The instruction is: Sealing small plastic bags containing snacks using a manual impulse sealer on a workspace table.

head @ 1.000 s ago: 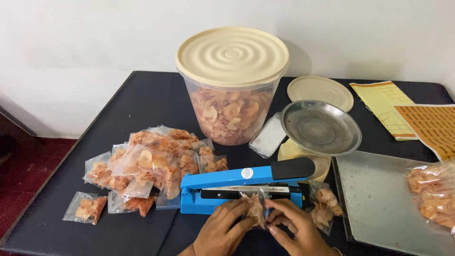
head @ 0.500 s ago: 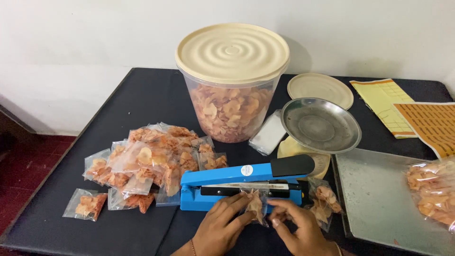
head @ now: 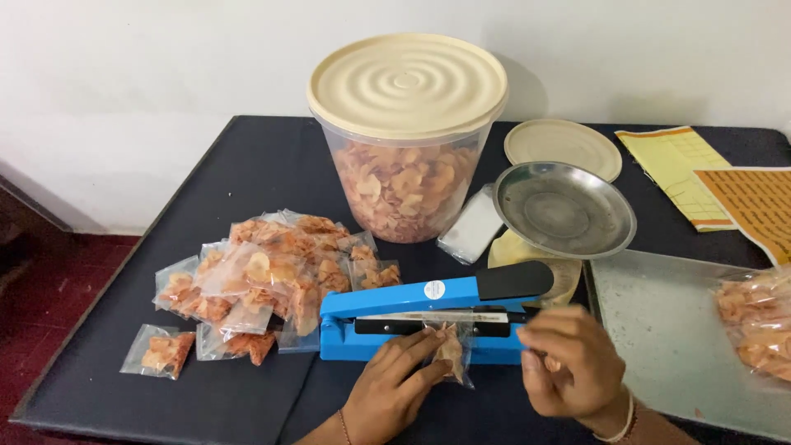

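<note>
the left hand is pinching a small, light, crinkly bag of chips by its edge at the blue sealer near the table's front edge, while the right hand is hovering half-curled, holding nothing visible.

**Small snack pouch at the blue sealer**

A small clear pouch of orange-pink chips lies on the dark table, its open top tucked under the raised arm of a blue heat sealer. The sealer sits lengthwise with a black handle at its right end
</note>
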